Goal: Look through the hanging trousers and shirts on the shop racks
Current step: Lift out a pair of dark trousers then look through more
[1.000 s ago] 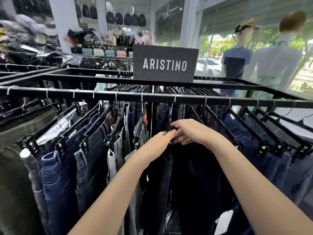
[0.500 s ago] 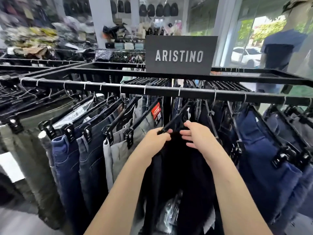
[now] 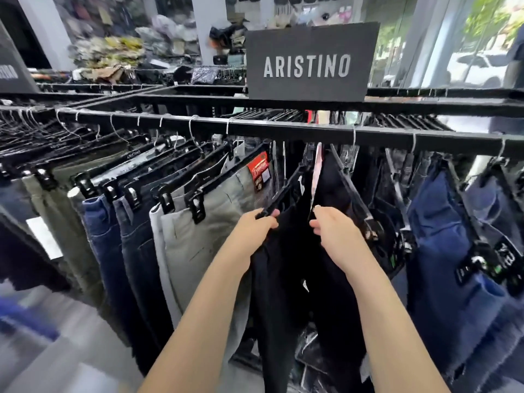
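Both hands are spreading apart: I'm seeing left hand [image 3: 253, 226] gripping the black hanger [image 3: 279, 197], right hand [image 3: 330, 226] pinching black trousers [image 3: 297, 279] mid-rail [image 3: 283, 129]. Risk: clip releasing, trousers dropping.

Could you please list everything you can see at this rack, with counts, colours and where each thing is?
black trousers: at least two pairs, black, centre of the rail, being parted.
light grey trousers: about two pairs, pale grey, just left of the black ones, one with a red tag.
blue jeans: several, mid to dark blue, further left.
olive trousers: a few, olive green, far left.
blue denim: several, bright to dark blue, right side.
rail: one, black, across the middle.
sign: one, black with pale letters reading ARISTINO, on top of the rack.
left hand: grips a black hanger clip.
right hand: holds the edge of black trousers.
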The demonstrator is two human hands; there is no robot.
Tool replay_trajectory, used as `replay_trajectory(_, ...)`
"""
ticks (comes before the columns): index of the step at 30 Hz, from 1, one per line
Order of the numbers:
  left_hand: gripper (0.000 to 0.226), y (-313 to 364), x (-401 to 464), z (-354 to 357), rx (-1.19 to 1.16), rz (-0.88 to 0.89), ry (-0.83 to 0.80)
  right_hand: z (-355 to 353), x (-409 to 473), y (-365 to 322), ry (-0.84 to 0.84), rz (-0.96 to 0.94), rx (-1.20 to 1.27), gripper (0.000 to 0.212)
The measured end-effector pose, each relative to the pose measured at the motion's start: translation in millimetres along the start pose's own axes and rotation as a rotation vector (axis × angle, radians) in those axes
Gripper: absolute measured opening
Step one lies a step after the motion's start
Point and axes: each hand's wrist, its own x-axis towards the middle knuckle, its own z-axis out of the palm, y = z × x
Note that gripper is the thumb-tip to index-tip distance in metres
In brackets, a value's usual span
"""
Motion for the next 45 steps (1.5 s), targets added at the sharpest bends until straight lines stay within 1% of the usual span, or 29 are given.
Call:
replay_trajectory(3, 0.043, -43.8, -20.2, 2.6, -0.089, -0.059, -0.002, 5.9, 6.4, 9.4, 0.036, -0.022, 0.077, 0.026)
replay_trajectory(7, 0.055, -76.6, -54.1, -19.7, -0.076, -0.089, 0.024, 23.0, -0.4, 15.9, 0.066, -0.125, 0.076, 0.028)
replay_trajectory(9, 0.059, -86.3, -74.5, -42.6, -0.079, -0.092, 0.000, 34.3, -5.7, 20.6, 0.036, -0.172, 0.047, 0.027)
replay_trajectory(11, 0.061, -95.0, -96.4, -65.6, -0.080, -0.098, -0.025, 45.1, -9.9, 25.8, -0.012, -0.234, -0.041, 0.036)
replay_trajectory(14, 0.064, -105.2, -126.9, -99.3, -0.008, -0.122, -0.036, 60.2, -16.2, 30.4, -0.142, -0.412, -0.228, 0.050)
replay_trajectory(17, 0.071, -110.3, -157.1, -124.6, 0.065, -0.142, -0.085, 80.7, -22.0, 28.6, -0.399, -0.504, -0.444, 0.052)
replay_trajectory(19, 0.071, -111.7, -176.5, -136.6, 0.086, -0.163, -0.076, 93.9, -27.5, 26.6, -0.529, -0.552, -0.591, 0.044)
replay_trajectory(21, 0.067, -109.9, -194.1, -146.8, 0.104, -0.207, -0.058, 101.4, -36.2, 24.1, -0.600, -0.555, -0.592, 0.031)
replay_trajectory(23, 0.064, -110.7, -208.9, -158.0, 0.150, -0.268, -0.070, 108.4, -47.0, 24.3, -0.670, -0.516, -0.570, 0.021)
replay_trajectory(25, 0.060, -113.3, -219.7, -170.5, 0.286, -0.325, -0.080, 118.9, -58.7, 26.5, -0.731, -0.510, -0.579, 0.015)
replay_trajectory(27, 0.058, -118.8, -228.9, -183.4, 0.468, -0.384, -0.037, 132.9, -71.9, 29.3, -0.793, -0.526, -0.578, 0.008)
replay_trajectory(29, 0.053, -128.9, -238.6, -198.1, 0.636, -0.429, 0.100, 148.1, -84.6, 34.2, -0.858, -0.522, -0.543, 0.007)
replay_trajectory(31, 0.036, -141.6, -248.9, -207.8, 0.770, -0.454, 0.287, 163.2, -97.6, 40.8, -0.893, -0.505, -0.509, 0.010)
replay_trajectory(32, 0.035, -149.3, -252.6, -209.6, 0.808, -0.456, 0.388, 169.9, -104.1, 43.4, -0.895, -0.504, -0.503, 0.011)
replay_trajectory(33, 0.037, -157.8, -254.9, -208.5, 0.818, -0.452, 0.505, 176.3, -109.6, 46.6, -0.889, -0.508, -0.501, 0.014)
replay_trajectory(35, 0.052, -175.4, -254.1, -198.5, 0.789, -0.402, 0.787, 186.9, -117.5, 51.3, -0.866, -0.499, -0.494, 0.022)
replay_trajectory(36, 0.058, -183.8, -252.1, -190.5, 0.742, -0.349, 0.934, 191.9, -120.1, 52.8, -0.860, -0.481, -0.490, 0.025)
replay_trajectory(37, 0.059, -190.7, -250.2, -180.0, 0.674, -0.288, 1.073, 196.5, -122.3, 53.8, -0.863, -0.464, -0.483, 0.025)
replay_trajectory(38, 0.056, -197.9, -248.2, -169.9, 0.605, -0.240, 1.186, 201.1, -124.9, 54.6, -0.873, -0.449, -0.469, 0.024)
replay_trajectory(39, 0.048, -203.4, -247.0, -158.5, 0.543, -0.214, 1.265, 205.5, -129.0, 54.5, -0.893, -0.431, -0.447, 0.024)
replay_trajectory(40, 0.037, -210.8, -245.3, -148.9, 0.486, -0.227, 1.293, 209.8, -134.1, 54.3, -0.916, -0.405, -0.418, 0.024)
replay_trajectory(41, 0.025, -215.8, -242.8, -141.2, 0.443, -0.299, 1.254, 213.6, -139.8, 54.0, -0.942, -0.379, -0.391, 0.024)
replay_trajectory(42, 0.016, -218.5, -239.6, -134.8, 0.399, -0.400, 1.153, 217.8, -146.0, 54.6, -0.964, -0.357, -0.375, 0.026)
replay_trajectory(43, 0.018, -218.7, -236.3, -128.8, 0.324, -0.502, 1.011, 222.7, -152.5, 56.4, -0.975, -0.343, -0.373, 0.031)
replay_trajectory(44, 0.024, -220.0, -233.3, -123.0, 0.194, -0.567, 0.876, 227.8, -159.5, 58.7, -0.977, -0.336, -0.376, 0.036)
replay_trajectory(45, 0.028, -221.1, -231.8, -118.0, 0.064, -0.596, 0.777, 233.1, -166.6, 60.6, -0.993, -0.337, -0.371, 0.038)
